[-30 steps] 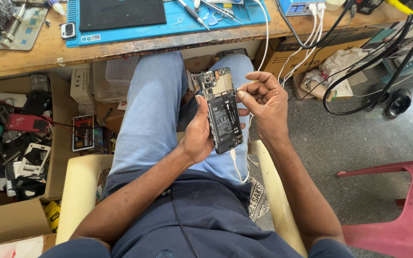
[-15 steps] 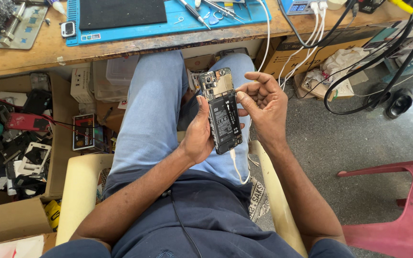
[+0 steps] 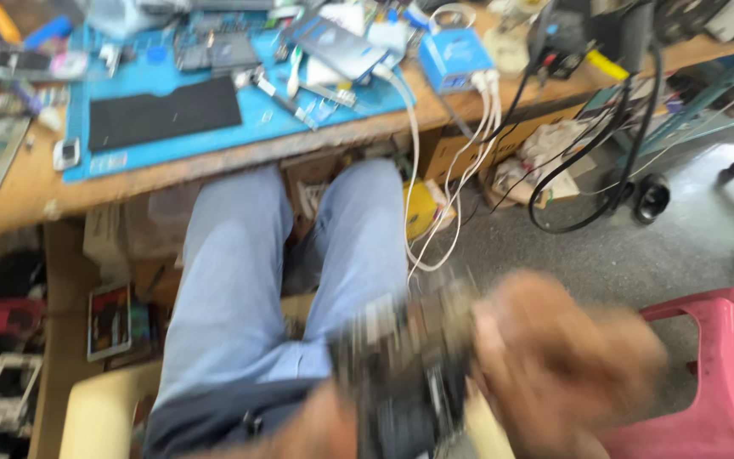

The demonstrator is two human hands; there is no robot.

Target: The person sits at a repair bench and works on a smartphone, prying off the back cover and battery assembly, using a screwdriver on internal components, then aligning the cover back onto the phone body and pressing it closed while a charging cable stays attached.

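Everything at the bottom of the view is smeared by motion. An opened phone (image 3: 401,374), dark with its insides showing, sits low over my lap. My left hand (image 3: 320,429) comes in under it at the bottom edge and seems to grip its lower part. My right hand (image 3: 554,365) is a blurred shape pressed against the phone's right side; its fingers cannot be made out. My legs in light blue jeans (image 3: 239,289) stretch under the bench.
A wooden workbench (image 3: 27,195) carries a blue work mat (image 3: 163,127), tools, a phone and a blue box with white cables (image 3: 452,59). Black cables hang at right. A red plastic chair (image 3: 724,357) stands at lower right. Boxes of parts lie at left.
The view has swung up and closer to the bench. My hands and the phone have dropped to the bottom of the frame and turned blurry.
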